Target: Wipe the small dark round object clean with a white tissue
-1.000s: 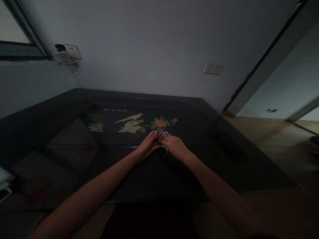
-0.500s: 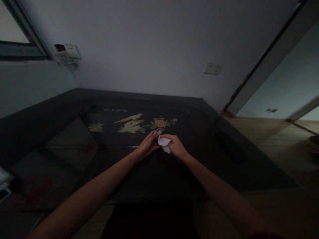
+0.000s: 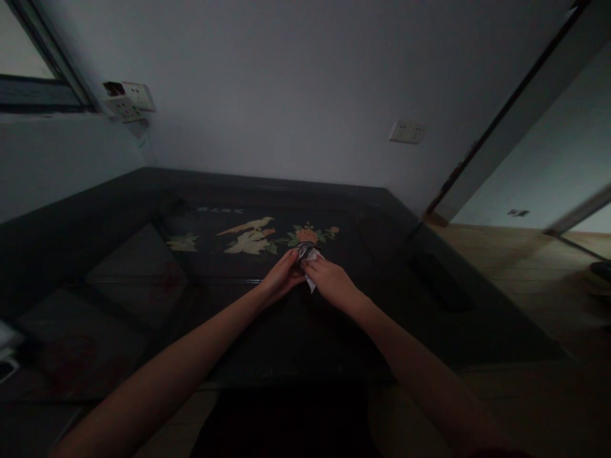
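Both hands meet over the dark table (image 3: 334, 343), in front of its painted flower. My left hand (image 3: 281, 278) is closed around a small dark, shiny object (image 3: 304, 249) whose kind I cannot make out in the dim light. Pressed against that object is a white tissue (image 3: 310, 285), pinched in my right hand (image 3: 333, 281). The right fingers cover most of the tissue, and a pointed corner hangs below them. Parts of the dark object are hidden by the fingers of both hands.
On the table's right side lies a flat dark object (image 3: 442, 283). A white item (image 3: 8, 356) is cut off at the left edge. Behind the table rises a wall with a socket (image 3: 407, 132), and more sockets (image 3: 128, 102) sit in the left corner.
My right hand has moved slightly up and left, over the tissue and against the dark object. Less of the tissue shows now. The left hand has barely moved.
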A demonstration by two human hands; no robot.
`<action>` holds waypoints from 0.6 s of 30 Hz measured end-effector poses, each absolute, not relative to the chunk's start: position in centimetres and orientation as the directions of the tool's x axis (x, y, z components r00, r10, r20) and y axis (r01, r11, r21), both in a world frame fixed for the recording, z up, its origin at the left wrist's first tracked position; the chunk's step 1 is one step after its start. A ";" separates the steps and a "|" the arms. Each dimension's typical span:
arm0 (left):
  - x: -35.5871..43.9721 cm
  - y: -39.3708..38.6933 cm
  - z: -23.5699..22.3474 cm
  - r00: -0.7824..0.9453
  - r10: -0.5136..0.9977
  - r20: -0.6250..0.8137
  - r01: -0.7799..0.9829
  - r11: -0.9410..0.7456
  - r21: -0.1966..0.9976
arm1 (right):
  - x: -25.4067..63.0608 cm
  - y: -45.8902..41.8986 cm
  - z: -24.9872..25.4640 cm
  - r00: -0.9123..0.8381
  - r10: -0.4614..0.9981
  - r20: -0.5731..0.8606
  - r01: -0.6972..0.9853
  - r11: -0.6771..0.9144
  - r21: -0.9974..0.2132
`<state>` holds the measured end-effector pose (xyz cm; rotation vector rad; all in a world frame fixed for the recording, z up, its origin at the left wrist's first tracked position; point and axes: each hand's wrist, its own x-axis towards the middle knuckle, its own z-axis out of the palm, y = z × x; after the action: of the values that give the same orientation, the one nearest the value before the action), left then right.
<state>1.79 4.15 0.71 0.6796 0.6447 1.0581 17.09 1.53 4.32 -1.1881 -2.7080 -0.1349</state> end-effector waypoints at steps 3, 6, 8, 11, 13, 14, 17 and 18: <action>1.7 4.2 0.5 0.359 0.923 -0.140 -0.559 0.332 0.760 | 17.0 1.6 4.3 -0.679 0.707 0.199 0.730 0.679 0.077; 1.8 4.1 0.5 0.375 0.918 -0.127 -0.557 0.333 0.761 | 16.8 1.3 4.4 -0.648 0.744 0.163 0.760 0.644 0.085; 1.8 4.1 0.5 0.378 0.918 -0.122 -0.555 0.330 0.763 | 16.7 1.1 4.7 -0.636 0.760 0.137 0.770 0.635 0.052; 1.9 4.2 0.4 0.359 0.924 -0.128 -0.545 0.319 0.775 | 17.0 1.1 4.9 -0.618 0.777 0.123 0.771 0.629 -0.100; 1.9 4.2 0.3 0.343 0.930 -0.130 -0.535 0.308 0.787 | 17.2 1.4 4.7 -0.582 0.798 0.156 0.757 0.602 -0.254; 1.9 4.2 0.3 0.337 0.933 -0.129 -0.534 0.302 0.790 | 17.2 1.6 4.5 -0.560 0.808 0.183 0.736 0.587 -0.338; 1.8 4.0 0.6 0.325 0.937 -0.130 -0.536 0.296 0.791 | 17.1 2.2 3.6 -0.483 0.832 0.273 0.584 0.538 -0.607; 1.8 3.9 0.7 0.325 0.936 -0.132 -0.535 0.298 0.790 | 17.0 2.4 3.4 -0.455 0.841 0.294 0.511 0.517 -0.687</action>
<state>1.81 3.92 0.73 0.7175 0.6696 1.0808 17.03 2.37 3.39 -1.0966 -2.1389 0.6891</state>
